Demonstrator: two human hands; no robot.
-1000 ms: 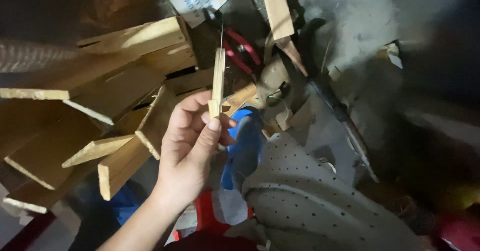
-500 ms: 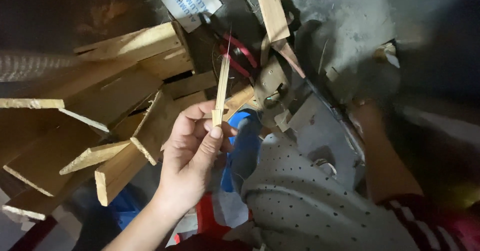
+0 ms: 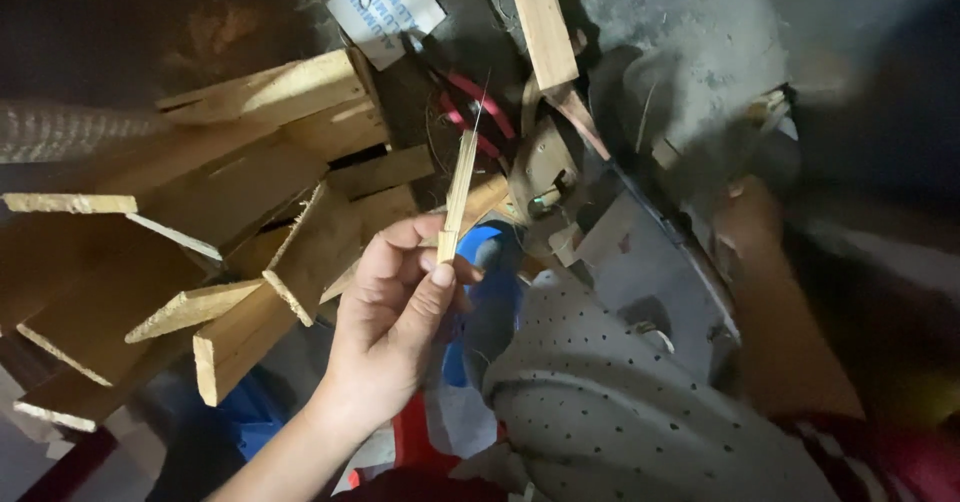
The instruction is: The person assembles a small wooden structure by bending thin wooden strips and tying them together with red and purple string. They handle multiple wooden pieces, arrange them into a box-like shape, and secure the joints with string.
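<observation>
My left hand (image 3: 390, 322) pinches the lower end of a thin, pale wooden sliver (image 3: 458, 187) between thumb and fingers. The sliver stands almost upright and tapers to a fine splinter at the top. It is held in front of a pile of cut wooden blocks (image 3: 250, 182). My right forearm (image 3: 775, 302) reaches in from the lower right, blurred. My right hand (image 3: 750, 224) at its end is smeared against a dark metal piece, so its grip is unclear.
Red-handled pliers (image 3: 470, 112) lie behind the sliver, near a long plank (image 3: 540, 22) and a white printed card (image 3: 385, 2). Grey dotted fabric (image 3: 620, 402) covers my knee at the bottom. A blue object (image 3: 490, 292) and a red plastic piece (image 3: 415, 442) sit below my left hand.
My right forearm has come into view from the right. The sliver in my left hand has tilted slightly rightward and now shows its narrow edge.
</observation>
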